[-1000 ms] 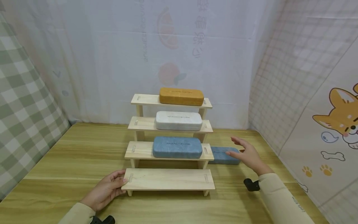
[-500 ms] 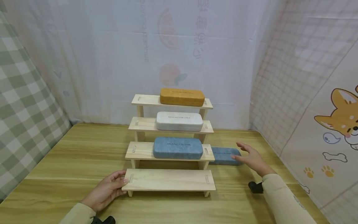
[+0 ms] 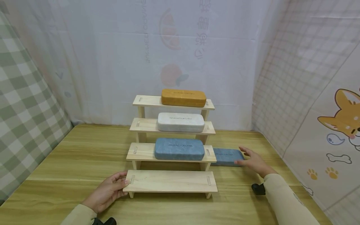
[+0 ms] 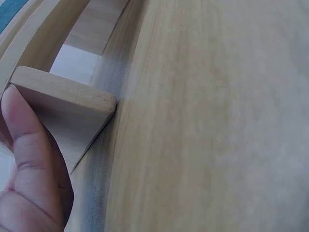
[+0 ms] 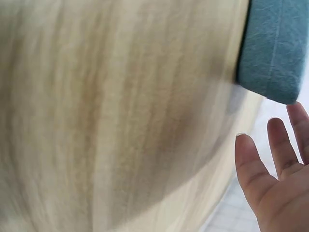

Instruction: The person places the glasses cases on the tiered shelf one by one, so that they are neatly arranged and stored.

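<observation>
My left hand (image 3: 108,191) grips the left end of the bottom step of a pale wooden tiered stand (image 3: 170,181), thumb on the board's edge. In the left wrist view, that hand (image 4: 31,169) lies against the stand's end by a leg (image 4: 67,111). My right hand (image 3: 254,163) is at the right end of a blue glasses case (image 3: 226,157) on the table. The stand hides the case's left part. In the right wrist view, spread fingers (image 5: 277,133) are just below the case's end (image 5: 273,48); contact is hard to tell.
On the upper steps lie an orange glasses case (image 3: 183,97), a white one (image 3: 181,122) and another blue one (image 3: 179,149). The wooden table (image 3: 92,147) meets a pale curtain (image 3: 112,68) behind and patterned cloth walls (image 3: 306,103) at the sides.
My right hand has shifted slightly right and down, and its fingers now come round the blue case's right end. The left hand stays on the stand; the view has drifted slightly.
</observation>
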Demonstrator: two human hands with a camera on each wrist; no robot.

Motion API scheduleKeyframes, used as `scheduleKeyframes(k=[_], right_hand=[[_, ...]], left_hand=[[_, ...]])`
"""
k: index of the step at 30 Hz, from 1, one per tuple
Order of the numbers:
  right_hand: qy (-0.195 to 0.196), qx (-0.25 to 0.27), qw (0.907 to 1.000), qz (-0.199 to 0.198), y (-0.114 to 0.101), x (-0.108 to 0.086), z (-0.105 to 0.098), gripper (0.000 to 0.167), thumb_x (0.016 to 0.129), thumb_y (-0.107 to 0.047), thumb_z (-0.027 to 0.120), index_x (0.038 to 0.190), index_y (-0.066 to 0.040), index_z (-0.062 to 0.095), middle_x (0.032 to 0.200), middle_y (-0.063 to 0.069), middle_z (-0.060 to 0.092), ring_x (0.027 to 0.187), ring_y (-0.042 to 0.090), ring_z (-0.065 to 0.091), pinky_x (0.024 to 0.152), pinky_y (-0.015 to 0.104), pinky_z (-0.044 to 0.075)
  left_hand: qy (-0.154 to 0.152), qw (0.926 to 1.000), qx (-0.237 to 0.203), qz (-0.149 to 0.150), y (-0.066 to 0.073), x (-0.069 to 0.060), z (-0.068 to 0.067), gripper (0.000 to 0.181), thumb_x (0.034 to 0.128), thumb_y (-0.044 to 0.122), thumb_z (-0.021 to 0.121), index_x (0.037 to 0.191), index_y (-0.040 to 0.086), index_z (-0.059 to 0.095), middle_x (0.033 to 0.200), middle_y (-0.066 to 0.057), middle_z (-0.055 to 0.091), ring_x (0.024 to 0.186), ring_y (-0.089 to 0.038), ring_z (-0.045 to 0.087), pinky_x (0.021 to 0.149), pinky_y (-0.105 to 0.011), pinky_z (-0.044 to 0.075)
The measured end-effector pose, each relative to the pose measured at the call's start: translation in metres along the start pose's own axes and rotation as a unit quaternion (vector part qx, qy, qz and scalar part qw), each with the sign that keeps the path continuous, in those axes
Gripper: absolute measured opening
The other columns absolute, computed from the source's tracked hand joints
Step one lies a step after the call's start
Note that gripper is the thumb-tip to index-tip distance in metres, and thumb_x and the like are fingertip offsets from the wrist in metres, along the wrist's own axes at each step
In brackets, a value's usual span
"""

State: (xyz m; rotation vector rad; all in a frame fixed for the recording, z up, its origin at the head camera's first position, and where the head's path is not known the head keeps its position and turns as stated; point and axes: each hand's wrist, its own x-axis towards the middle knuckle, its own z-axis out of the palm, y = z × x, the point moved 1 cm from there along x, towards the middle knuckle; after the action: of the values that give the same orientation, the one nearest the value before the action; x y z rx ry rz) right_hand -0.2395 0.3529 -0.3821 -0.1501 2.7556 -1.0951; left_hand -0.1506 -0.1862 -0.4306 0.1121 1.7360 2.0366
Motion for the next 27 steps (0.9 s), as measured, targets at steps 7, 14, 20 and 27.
scheduleKeyframes(k=[7,14,20,27], right_hand=[[-0.005,-0.009,0.9999,0.01,0.006,0.006,0.002,0.095,0.081,-0.028,0.078,0.149,0.007,0.021,0.15,0.034,0.023,0.132,0.054,0.026,0.102,0.064,0.031],[-0.015,-0.009,0.9998,0.013,0.008,0.011,0.003,0.097,0.08,-0.019,0.079,0.149,0.01,0.018,0.149,0.035,0.022,0.131,0.055,0.028,0.102,0.063,0.032],[-0.026,-0.008,0.9994,0.022,0.009,0.015,0.003,0.097,0.08,-0.015,0.078,0.149,0.011,0.015,0.145,0.04,0.024,0.128,0.054,0.034,0.1,0.057,0.038],[-0.032,-0.02,0.9991,0.022,0.009,0.018,0.001,0.096,0.079,-0.015,0.079,0.149,0.01,0.019,0.144,0.04,0.025,0.126,0.053,0.035,0.1,0.057,0.038]], left_hand=[[-0.003,1.0,0.0,0.001,0.001,0.0,0.0,0.077,0.099,0.018,0.056,0.146,-0.015,0.005,0.113,-0.004,0.054,0.094,-0.012,0.059,0.079,-0.026,0.051],[0.0,1.0,0.003,-0.001,-0.001,0.0,-0.001,0.074,0.0996,0.016,0.054,0.146,-0.015,0.006,0.115,-0.005,0.054,0.094,-0.013,0.059,0.078,-0.027,0.051],[-0.001,1.0,0.008,-0.002,-0.001,0.001,-0.001,0.072,0.1003,0.015,0.053,0.146,-0.015,0.005,0.116,-0.005,0.054,0.093,-0.012,0.058,0.078,-0.027,0.05],[-0.004,1.0,0.005,-0.001,0.0,0.001,-0.001,0.073,0.1003,0.015,0.053,0.146,-0.015,0.004,0.115,-0.004,0.054,0.093,-0.012,0.058,0.077,-0.026,0.05]])
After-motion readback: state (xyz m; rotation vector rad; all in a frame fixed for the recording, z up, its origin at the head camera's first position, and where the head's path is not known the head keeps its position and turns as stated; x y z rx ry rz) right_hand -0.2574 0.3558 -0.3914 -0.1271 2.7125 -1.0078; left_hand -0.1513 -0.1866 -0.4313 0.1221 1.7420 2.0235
